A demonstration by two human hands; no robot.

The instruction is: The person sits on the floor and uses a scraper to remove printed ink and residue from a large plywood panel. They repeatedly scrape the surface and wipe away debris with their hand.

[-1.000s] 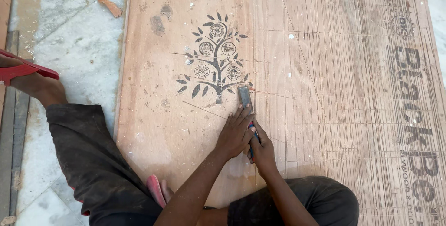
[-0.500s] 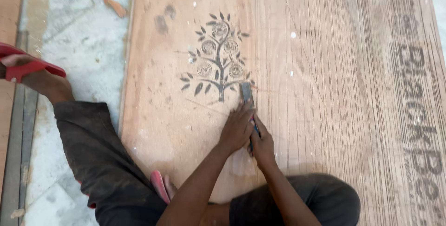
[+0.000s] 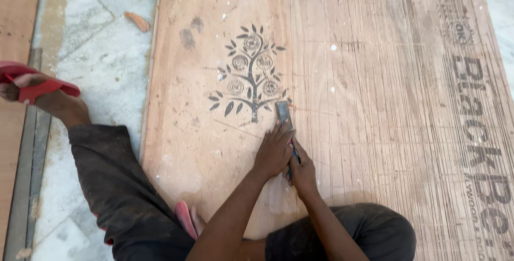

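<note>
Both hands grip a flat grey metal chisel (image 3: 284,117) lying on the scratched brown plywood sheet (image 3: 375,105). The left hand (image 3: 274,151) has its fingers (image 3: 276,132) curled over the shaft; the right hand (image 3: 303,171) is closed around the handle behind. The blade pokes out beyond the fingertips, just right of the dark stamped tree emblem (image 3: 249,73).

my chisel (image 3: 284,115) handle hidden under my left hand (image 3: 273,151) and right hand (image 3: 303,171), plywood sheet (image 3: 375,105) cut off by top, right and bottom edges, my sandal (image 3: 32,81) clipped at left
</note>
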